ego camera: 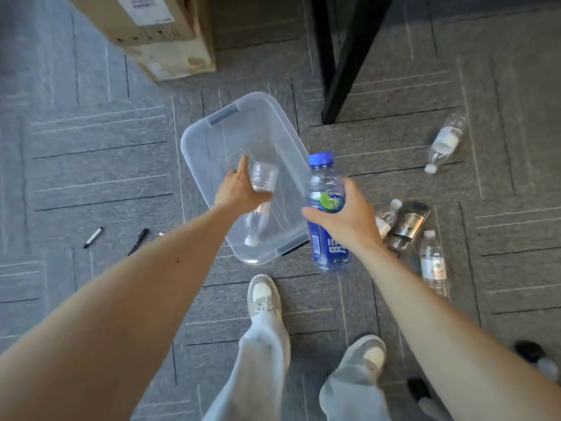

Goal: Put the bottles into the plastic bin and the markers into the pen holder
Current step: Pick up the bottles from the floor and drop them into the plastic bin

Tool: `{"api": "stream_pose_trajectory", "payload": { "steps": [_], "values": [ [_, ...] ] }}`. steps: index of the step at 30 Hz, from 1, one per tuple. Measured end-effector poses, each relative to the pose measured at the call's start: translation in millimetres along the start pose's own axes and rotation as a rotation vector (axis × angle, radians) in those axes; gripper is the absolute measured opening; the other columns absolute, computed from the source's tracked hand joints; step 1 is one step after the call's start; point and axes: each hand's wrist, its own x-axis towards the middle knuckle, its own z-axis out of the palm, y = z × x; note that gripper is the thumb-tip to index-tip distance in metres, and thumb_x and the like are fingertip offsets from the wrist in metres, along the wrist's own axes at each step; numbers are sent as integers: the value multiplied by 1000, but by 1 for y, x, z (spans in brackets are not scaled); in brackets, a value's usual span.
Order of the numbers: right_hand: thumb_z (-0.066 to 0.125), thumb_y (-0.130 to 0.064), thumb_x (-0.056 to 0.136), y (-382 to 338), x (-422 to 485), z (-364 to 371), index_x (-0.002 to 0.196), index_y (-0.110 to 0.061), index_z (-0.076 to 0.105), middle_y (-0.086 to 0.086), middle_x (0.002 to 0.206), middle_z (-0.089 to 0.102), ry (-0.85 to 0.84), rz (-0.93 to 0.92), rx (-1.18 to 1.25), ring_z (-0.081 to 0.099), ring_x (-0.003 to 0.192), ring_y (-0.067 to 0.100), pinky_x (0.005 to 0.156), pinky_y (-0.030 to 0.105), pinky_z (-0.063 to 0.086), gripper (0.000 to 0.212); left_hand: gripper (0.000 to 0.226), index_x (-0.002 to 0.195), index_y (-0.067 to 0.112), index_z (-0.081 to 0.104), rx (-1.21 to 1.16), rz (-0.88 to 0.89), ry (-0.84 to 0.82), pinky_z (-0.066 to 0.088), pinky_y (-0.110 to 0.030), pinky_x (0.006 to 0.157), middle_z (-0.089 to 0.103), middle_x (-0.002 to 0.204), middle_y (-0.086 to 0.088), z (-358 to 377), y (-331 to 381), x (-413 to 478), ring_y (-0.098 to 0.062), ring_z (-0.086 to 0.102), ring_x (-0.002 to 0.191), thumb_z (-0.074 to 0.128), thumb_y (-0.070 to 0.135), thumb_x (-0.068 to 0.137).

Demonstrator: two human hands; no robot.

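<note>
A clear plastic bin with grey handles sits on the carpet in the middle. My left hand is above it, closed around a clear bottle that hangs cap down inside the bin. Just right of the bin, my right hand grips a blue bottle with a blue cap, held upright. More bottles lie on the floor to the right: a clear one, a crushed one, a dark one and a labelled one. Two markers lie left. No pen holder is visible.
Cardboard boxes stand at the top left and a black table leg at the top right. My two shoes stand below the bin. Blurred black and white objects sit at the bottom right.
</note>
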Motion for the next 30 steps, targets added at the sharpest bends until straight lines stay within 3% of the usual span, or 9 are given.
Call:
{"api": "stream_pose_trajectory", "payload": {
  "steps": [3, 6, 12, 20, 23, 26, 30],
  "values": [
    [84, -45, 66, -15, 18, 37, 120, -32, 47, -14, 104, 60, -30, -11, -59, 60, 92, 11, 78, 32, 47, 67, 94, 154, 20, 24, -4, -8, -12, 46, -45, 97, 49, 141, -18, -11, -26, 7, -37, 50, 127, 78, 39, 79],
    [81, -53, 60, -23, 38, 71, 121, -29, 48, -8, 112, 63, -16, 5, -121, 63, 101, 18, 88, 41, 51, 73, 78, 149, 19, 36, -21, -26, 1, 47, -42, 94, 55, 136, -15, -25, -54, 3, -35, 54, 123, 73, 34, 82],
    [80, -53, 66, -33, 86, 114, 132, -23, 44, 5, 126, 60, 3, 101, -245, 60, 111, 29, 79, 34, 42, 81, 57, 137, 22, 53, -91, -18, 16, 48, -36, 91, 66, 122, -9, -42, -96, -10, -30, 63, 109, 72, 31, 84],
    [79, -50, 71, -10, 106, 112, 141, -19, 43, 11, 138, 53, 27, 93, -300, 53, 124, 31, 93, 38, 44, 85, 43, 128, 20, 60, -107, 45, 41, 54, -40, 87, 67, 111, -8, -35, -78, -11, -31, 65, 99, 70, 26, 86],
    [75, -46, 76, 3, 91, 83, 136, -20, 51, 7, 131, 61, 65, 57, -262, 58, 120, 29, 92, 37, 48, 69, 39, 125, 21, 62, -96, 61, 15, 49, -31, 81, 68, 108, -7, -26, -48, -19, -30, 64, 99, 68, 24, 87],
    [71, -41, 84, 19, 66, 39, 126, -20, 59, 3, 112, 68, 119, 56, -254, 62, 106, 25, 73, 31, 43, 49, 37, 123, 24, 62, -87, 78, -20, 52, -36, 84, 69, 106, -6, -16, -9, -31, -32, 65, 99, 67, 25, 86],
    [68, -42, 86, 61, 31, -36, 121, -21, 63, -3, 88, 60, 202, 136, -197, 64, 96, 26, 76, 38, 53, 41, 35, 120, 24, 62, -54, 125, -83, 55, -39, 82, 69, 97, -3, 6, 55, -50, -31, 65, 97, 64, 23, 85]
  ]
}}
